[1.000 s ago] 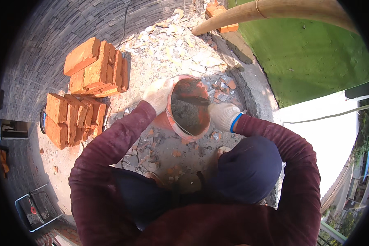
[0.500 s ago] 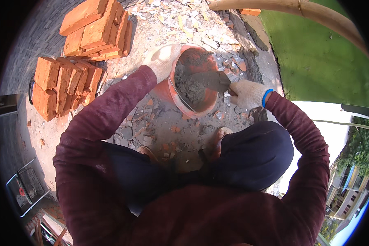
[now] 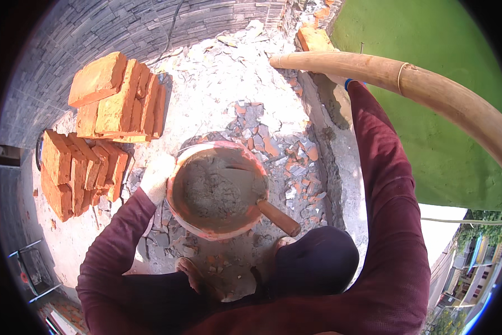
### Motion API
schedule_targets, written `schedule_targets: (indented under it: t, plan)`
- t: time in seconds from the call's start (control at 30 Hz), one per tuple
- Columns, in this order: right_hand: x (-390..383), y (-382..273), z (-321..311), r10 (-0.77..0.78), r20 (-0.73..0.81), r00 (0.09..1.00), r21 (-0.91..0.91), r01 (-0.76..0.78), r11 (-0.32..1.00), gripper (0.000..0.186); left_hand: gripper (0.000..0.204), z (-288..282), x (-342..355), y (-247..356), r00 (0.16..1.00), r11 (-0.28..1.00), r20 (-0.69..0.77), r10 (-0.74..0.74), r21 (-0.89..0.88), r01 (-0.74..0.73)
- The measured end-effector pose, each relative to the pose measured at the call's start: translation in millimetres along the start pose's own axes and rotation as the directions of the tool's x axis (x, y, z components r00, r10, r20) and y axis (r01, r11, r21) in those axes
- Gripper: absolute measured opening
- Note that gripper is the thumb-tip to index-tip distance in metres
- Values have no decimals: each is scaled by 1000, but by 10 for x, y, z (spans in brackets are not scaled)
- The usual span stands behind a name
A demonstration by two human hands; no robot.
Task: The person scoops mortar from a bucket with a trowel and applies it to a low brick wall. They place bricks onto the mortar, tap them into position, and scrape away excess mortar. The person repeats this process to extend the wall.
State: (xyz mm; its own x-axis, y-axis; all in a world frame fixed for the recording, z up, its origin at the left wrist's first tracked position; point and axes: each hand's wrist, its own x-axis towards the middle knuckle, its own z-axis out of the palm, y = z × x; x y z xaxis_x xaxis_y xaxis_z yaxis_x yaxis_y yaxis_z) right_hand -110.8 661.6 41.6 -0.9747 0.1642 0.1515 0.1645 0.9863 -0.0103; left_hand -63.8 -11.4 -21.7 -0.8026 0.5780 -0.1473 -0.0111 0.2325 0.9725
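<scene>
My left hand point(image 3: 159, 174), in a pale work glove, grips the left rim of a round orange-red bucket point(image 3: 217, 230). Wet grey mortar point(image 3: 212, 190) fills much of it. A trowel point(image 3: 279, 217) rests in the bucket, its blade on the mortar and its wooden handle sticking out over the near right rim. My right arm reaches far forward along the wall on the right. Only a bit of glove and the blue cuff of my right hand point(image 3: 337, 80) show beneath a bamboo pole point(image 3: 368, 66); its fingers are hidden.
Two stacks of orange bricks point(image 3: 114, 100) stand on the left. Another brick point(image 3: 314, 39) lies at the far end beside the green wall point(image 3: 429, 33). Broken tile and rubble point(image 3: 273, 145) cover the ground beyond the bucket. The bamboo pole crosses the upper right.
My right hand has let go of the trowel, leaving it in the bucket, and has moved far forward to the bamboo pole. The bucket is now more upright and nearer, my left hand still on it.
</scene>
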Motion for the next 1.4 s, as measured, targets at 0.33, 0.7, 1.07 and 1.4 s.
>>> schedule_targets:
  t: [0.33,0.7,1.07,1.4]
  plan:
    - [719,-522,559,501,-316,806,-243,-579,778,67,30,120,-357,362,993,998,-96,-65,4,66]
    - [530,-534,-356,337,276,900,854,-391,344,66,24,224,-556,454,973,976,-176,-149,-187,116]
    - [-3236,-1142,-913,650,235,723,951,-310,2,78,31,-288,-306,-19,987,969,-56,-151,-207,136]
    - [-5299,-1228,-778,544,12,839,231,-532,815,80,36,-48,209,472,958,903,150,-243,-325,280]
